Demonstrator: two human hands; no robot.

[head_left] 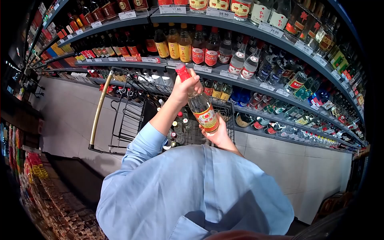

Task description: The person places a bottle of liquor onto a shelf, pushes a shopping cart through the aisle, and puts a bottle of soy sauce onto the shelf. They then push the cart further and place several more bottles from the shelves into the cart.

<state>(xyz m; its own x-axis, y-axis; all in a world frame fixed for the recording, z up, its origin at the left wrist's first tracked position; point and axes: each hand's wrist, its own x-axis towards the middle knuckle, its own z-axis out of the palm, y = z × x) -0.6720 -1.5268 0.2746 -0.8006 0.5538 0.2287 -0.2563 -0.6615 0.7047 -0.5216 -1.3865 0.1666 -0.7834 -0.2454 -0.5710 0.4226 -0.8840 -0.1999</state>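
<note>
A clear glass liquor bottle (206, 113) with a red cap and a red and yellow label is held at a tilt in front of my chest. My left hand (186, 88) is wrapped round its neck, just under the cap. Around the lower end of the bottle, my right hand (218, 132) grips the base, with part of the fingers hidden behind the glass. Below the hands stands a black wire shopping cart (124, 128), with several bottles (178, 128) inside it.
Curved store shelves (224, 18) packed with bottles and price tags rise ahead and to the right. The cart's golden handle (100, 114) is at the left. Packaged goods (36, 168) fill a display at lower left. Pale floor tiles (280, 160) extend on both sides.
</note>
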